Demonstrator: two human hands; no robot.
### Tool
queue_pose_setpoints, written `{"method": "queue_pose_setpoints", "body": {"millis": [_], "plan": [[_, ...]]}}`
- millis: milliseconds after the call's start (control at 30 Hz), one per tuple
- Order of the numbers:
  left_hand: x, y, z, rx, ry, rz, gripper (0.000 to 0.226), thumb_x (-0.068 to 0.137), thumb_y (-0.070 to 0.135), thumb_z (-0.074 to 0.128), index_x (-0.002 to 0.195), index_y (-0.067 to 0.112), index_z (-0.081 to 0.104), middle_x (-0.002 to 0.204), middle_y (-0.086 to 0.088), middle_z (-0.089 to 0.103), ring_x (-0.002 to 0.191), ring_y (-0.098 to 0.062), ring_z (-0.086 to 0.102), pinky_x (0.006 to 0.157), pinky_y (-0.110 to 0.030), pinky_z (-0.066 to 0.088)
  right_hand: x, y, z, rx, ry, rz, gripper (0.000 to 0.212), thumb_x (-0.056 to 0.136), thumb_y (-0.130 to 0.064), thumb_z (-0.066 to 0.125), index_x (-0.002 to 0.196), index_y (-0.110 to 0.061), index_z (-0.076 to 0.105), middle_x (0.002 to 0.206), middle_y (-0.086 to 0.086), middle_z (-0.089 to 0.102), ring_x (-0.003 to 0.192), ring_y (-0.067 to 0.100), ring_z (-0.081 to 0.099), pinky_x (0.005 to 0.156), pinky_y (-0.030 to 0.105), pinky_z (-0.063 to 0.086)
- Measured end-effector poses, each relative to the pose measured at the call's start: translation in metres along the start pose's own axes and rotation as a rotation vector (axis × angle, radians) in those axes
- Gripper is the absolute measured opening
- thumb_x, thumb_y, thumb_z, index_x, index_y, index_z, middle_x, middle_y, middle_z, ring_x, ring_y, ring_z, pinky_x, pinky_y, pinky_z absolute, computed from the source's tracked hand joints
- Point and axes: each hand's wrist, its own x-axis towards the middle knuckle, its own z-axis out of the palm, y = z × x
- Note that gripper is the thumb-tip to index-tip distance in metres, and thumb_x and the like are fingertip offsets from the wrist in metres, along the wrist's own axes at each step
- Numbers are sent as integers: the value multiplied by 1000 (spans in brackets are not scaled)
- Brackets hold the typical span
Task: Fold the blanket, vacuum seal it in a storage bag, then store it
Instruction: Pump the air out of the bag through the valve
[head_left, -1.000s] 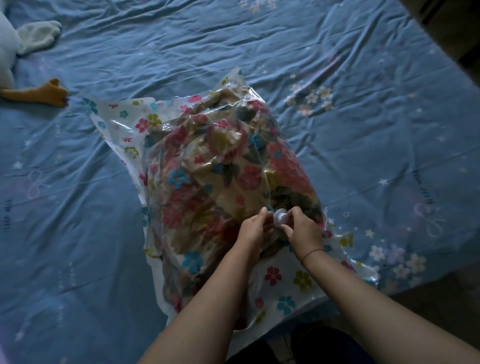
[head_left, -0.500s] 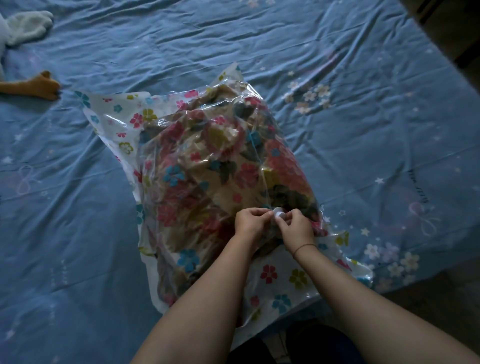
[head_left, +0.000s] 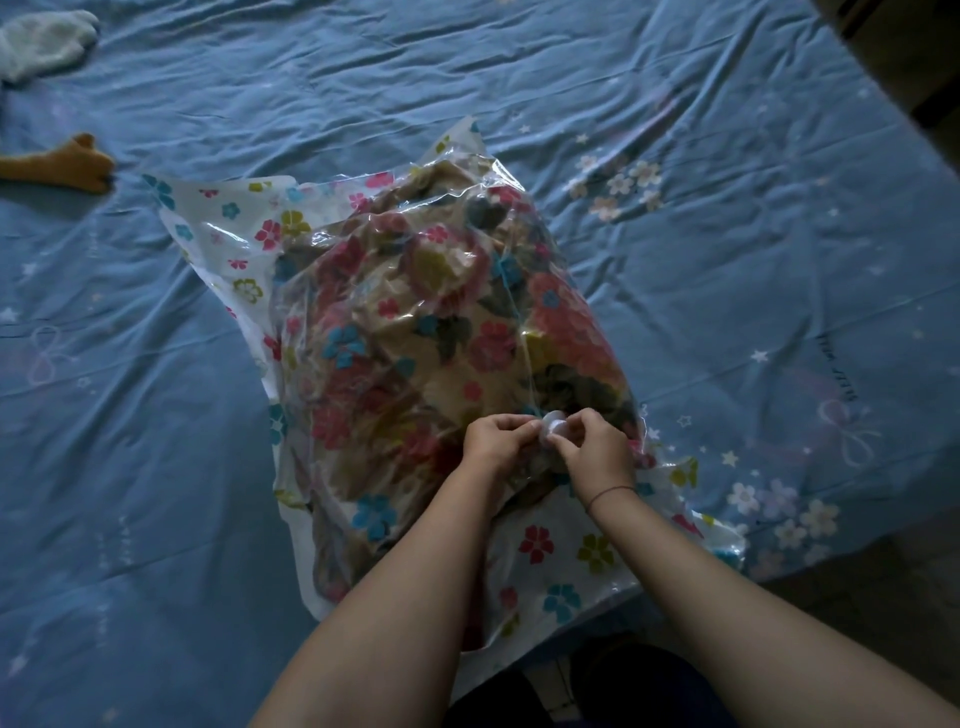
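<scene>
A bed (head_left: 675, 312) covered in a wrinkled blue sheet printed with small stars, bows and pale flowers fills nearly the whole view; its near right edge drops away to a dark floor.

In the middle of the bed lies the storage bag (head_left: 249, 249), a large plastic bag with a white flower-printed border and a clear face, angled so one corner points to the far side and another hangs over the near edge of the bed. Inside it sits the blanket (head_left: 415, 332), a bulky folded bundle in tan with big red, pink and blue flowers, pressing the clear plastic up into shiny creases. The bag looks puffed rather than flattened.

Both bare forearms reach in from the near edge and meet over the near right part of the bag. The left hand (head_left: 491, 441) and the right hand (head_left: 597, 447) have their fingers curled in, pinching a small round white valve cap (head_left: 555, 427) between them from either side. A thin band circles the right wrist.

At the far left, well apart from the bag, lie an orange plush foot (head_left: 78, 166) and, farther off, a white plush paw (head_left: 47, 44), both cut by the frame edge.
</scene>
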Motion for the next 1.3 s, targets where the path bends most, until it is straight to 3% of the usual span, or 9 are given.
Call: {"method": "queue_pose_setpoints", "body": {"millis": [233, 400, 600, 733, 833, 1000, 1100, 1200, 1300], "plan": [[0, -2, 4, -29, 14, 15, 11, 89, 12, 69, 99, 9, 72, 91, -9, 74, 77, -16, 71, 58, -21, 55, 7, -1, 5, 155, 12, 165, 15, 85, -25, 69, 83, -13, 59, 78, 0, 60, 78, 19, 57, 66, 26, 43], [1, -4, 5, -4, 38, 24, 7, 89, 14, 70, 95, 13, 72, 95, -8, 74, 84, -18, 71, 63, -23, 56, 13, 7, 11, 264, -20, 253, 20, 83, -28, 71, 69, -20, 60, 77, 5, 68, 79, 24, 67, 78, 44, 57], [-9, -5, 2, -35, -6, 49, 20, 89, 23, 70, 106, 12, 69, 102, -10, 73, 88, -19, 70, 63, -23, 54, 9, 7, -3, 132, -38, 151, 29, 84, -38, 69, 96, -13, 67, 89, 2, 67, 87, 20, 63, 78, 37, 54], [-23, -7, -1, -106, 46, 103, 19, 88, 19, 71, 105, 10, 67, 99, -11, 71, 84, -21, 68, 65, -27, 57, 0, 7, -24, 118, 58, 59, 44, 79, -41, 72, 111, -16, 55, 90, -3, 58, 88, 16, 57, 74, 29, 45], [-38, -7, 0, -24, 84, 201, 11, 86, 19, 73, 94, 19, 67, 103, -8, 71, 97, -24, 67, 80, -33, 56, -5, 10, -42, 126, 82, -52, 59, 75, -39, 76, 123, -18, 48, 109, 2, 56, 99, 19, 57, 82, 35, 50], [-77, 1, 11, 36, 102, 293, 13, 83, 18, 76, 88, 25, 66, 98, -5, 71, 93, -21, 67, 76, -31, 53, -23, 16, -87, 101, 210, -149, 72, 74, -41, 77, 131, -12, 45, 129, 12, 48, 118, 28, 50, 100, 46, 44], [-95, 5, 22, 105, 31, 338, 19, 80, 19, 79, 96, 20, 69, 98, -7, 72, 95, -24, 68, 74, -31, 54, -45, 27, -111, 137, 344, -120, 76, 72, -43, 78, 132, -10, 45, 129, 15, 49, 119, 31, 50, 99, 48, 43], [-122, 12, 45, 209, -94, 406, 28, 84, 14, 75, 109, 8, 65, 92, -4, 69, 81, -15, 67, 61, -19, 54, -76, 40, -132, 196, 477, -89, 76, 73, -41, 78, 132, -8, 45, 129, 16, 49, 120, 31, 50, 99, 47, 42], [-149, 10, 80, 318, -255, 482, 33, 83, 13, 77, 113, 9, 64, 92, -7, 72, 80, -19, 71, 75, -34, 61, -118, 62, -157, 280, 632, -46, 75, 73, -38, 79, 132, -5, 45, 129, 17, 49, 120, 30, 49, 101, 46, 41]]}}
